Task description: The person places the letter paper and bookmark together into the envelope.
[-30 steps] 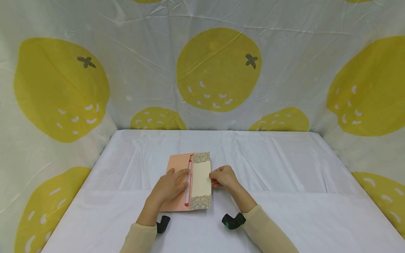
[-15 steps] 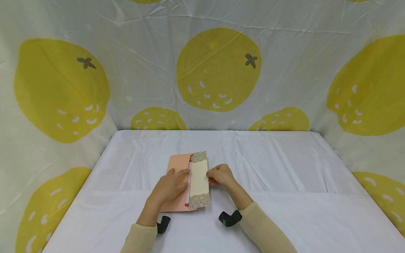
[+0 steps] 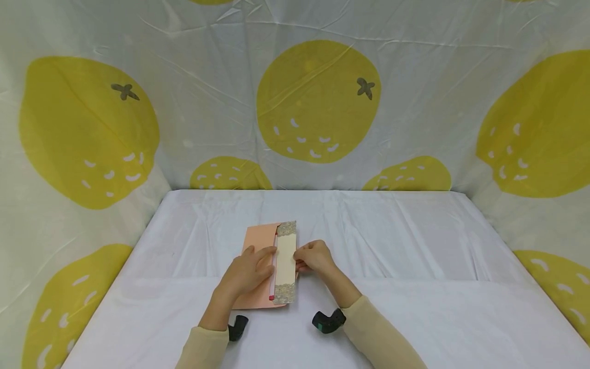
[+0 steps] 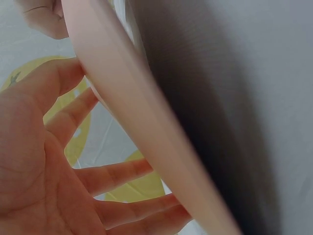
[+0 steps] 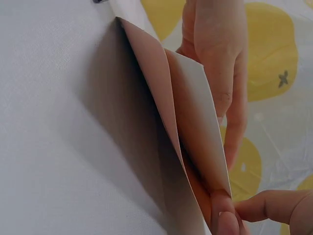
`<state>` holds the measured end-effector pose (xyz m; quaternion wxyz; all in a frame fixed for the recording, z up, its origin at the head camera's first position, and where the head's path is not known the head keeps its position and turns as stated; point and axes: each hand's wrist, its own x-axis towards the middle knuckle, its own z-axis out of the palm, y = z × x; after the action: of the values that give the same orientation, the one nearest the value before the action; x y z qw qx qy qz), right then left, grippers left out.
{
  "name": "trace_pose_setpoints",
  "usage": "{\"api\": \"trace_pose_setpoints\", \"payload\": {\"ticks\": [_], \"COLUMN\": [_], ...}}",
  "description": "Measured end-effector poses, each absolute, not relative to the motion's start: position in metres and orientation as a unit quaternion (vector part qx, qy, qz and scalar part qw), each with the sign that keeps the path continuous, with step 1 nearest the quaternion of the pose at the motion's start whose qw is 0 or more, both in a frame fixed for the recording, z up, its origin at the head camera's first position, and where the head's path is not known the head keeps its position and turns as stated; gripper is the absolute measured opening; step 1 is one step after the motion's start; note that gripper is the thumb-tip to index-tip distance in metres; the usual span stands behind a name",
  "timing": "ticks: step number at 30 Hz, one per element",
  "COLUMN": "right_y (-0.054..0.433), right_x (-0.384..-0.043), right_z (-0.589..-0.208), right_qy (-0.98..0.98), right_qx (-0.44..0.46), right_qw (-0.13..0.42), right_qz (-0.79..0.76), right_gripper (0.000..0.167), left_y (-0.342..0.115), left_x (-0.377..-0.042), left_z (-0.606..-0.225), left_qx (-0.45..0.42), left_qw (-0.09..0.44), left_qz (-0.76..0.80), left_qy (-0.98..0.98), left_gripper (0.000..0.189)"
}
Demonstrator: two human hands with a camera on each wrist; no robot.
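Note:
A peach paper folder (image 3: 259, 234) lies in the middle of the white table. My left hand (image 3: 246, 271) rests on it with fingers extended, the index finger reaching a slim white marker (image 3: 272, 291) with red ends. Along the folder's right side stands a cream flap (image 3: 286, 261) with lace-patterned ends. Its outer edge is pinched by my right hand (image 3: 317, 256). In the right wrist view this flap (image 5: 205, 112) is tilted up from the peach sheet (image 5: 151, 63). Spread left fingers (image 4: 115, 176) touch the peach sheet in the left wrist view.
White cloth (image 3: 415, 307) covers the table. A curtain (image 3: 207, 77) with large yellow lemon prints surrounds its back and sides. Black wrist cameras (image 3: 329, 321) sit by both beige sleeves.
My right hand has moved left with the edge of the cream flap, whose visible part now looks narrower. The left hand has stayed in place on the folder.

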<state>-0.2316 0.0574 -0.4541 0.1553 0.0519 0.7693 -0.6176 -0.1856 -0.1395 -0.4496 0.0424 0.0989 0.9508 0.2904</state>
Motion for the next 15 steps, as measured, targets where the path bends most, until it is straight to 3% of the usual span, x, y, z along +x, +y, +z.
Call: {"api": "trace_pose_setpoints", "payload": {"ticks": [15], "right_y": [0.037], "right_x": [-0.228], "right_z": [-0.458], "right_qy": [0.764], "right_qx": [0.050], "right_qw": [0.154], "right_qz": [-0.624], "right_gripper": [0.007], "left_y": [-0.139], "left_x": [-0.185], "left_z": [-0.449], "left_qx": [0.090], "left_qw": [0.044], "left_qz": [0.291], "left_qy": [0.951], "left_gripper": [0.044]}}
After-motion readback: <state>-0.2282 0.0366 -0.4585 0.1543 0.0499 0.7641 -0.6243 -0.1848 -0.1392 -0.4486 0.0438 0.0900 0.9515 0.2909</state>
